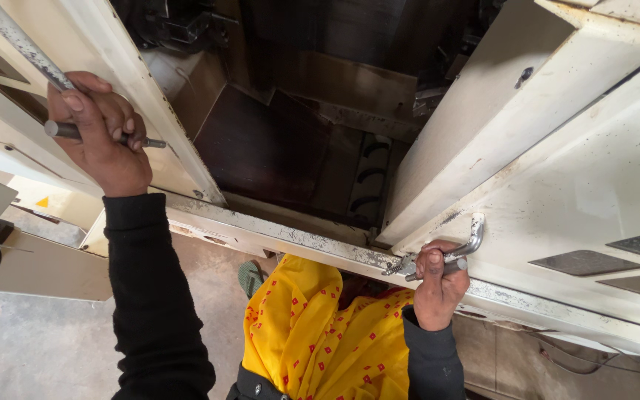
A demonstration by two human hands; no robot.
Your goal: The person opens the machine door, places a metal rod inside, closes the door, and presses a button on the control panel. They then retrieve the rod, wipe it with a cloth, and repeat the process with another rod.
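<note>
yellow patterned cloth [312, 333], concrete floor [31, 348]

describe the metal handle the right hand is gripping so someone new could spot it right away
Start at the big cream machine door on the right and follow its lower left edge down. There a bent, worn grey metal handle curves out, gripped by the right hand. Unlike the left door's long straight bar, it is short and hooked.

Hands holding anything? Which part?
Left hand grips the left door handle bar plus a thin metal rod. Right hand grips the right door handle at its lower end.
</note>
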